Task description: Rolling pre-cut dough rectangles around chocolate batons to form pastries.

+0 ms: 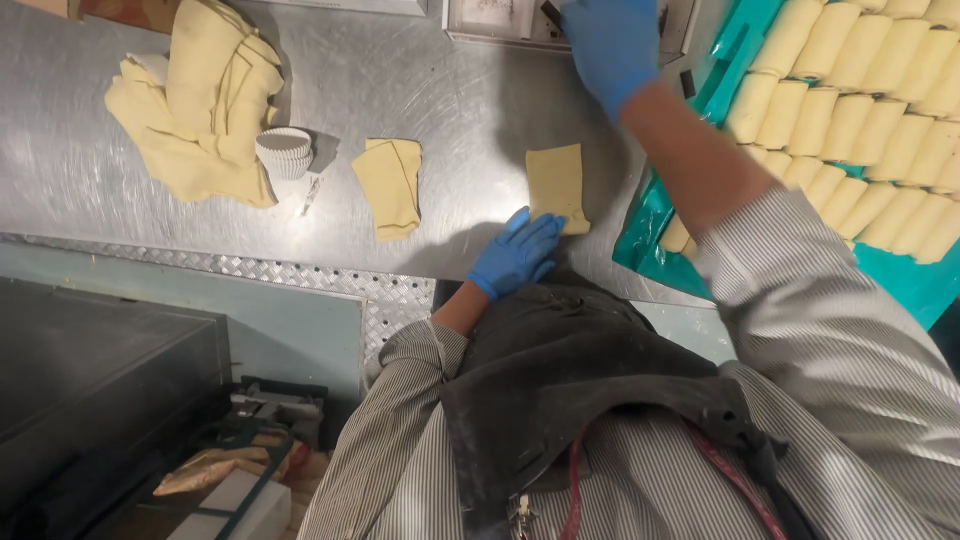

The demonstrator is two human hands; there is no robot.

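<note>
A flat rectangle of pale yellow dough (556, 183) lies on the steel worktop (420, 90). My left hand (516, 254), in a blue glove, rests flat at the dough's near left corner with fingers apart. My right hand (610, 45), also gloved in blue, reaches far across the worktop to a white tray-like object (495, 22) at the back edge; whether it grips anything there is hidden. A second, folded dough piece (391, 185) lies to the left of the first.
Several rolled dough pieces (860, 110) sit in rows on a teal sheet (640, 235) at the right. A heap of dough scraps (205, 95) and a stack of white paper cups (285, 152) lie at the left. A dark machine (100, 370) stands below the worktop.
</note>
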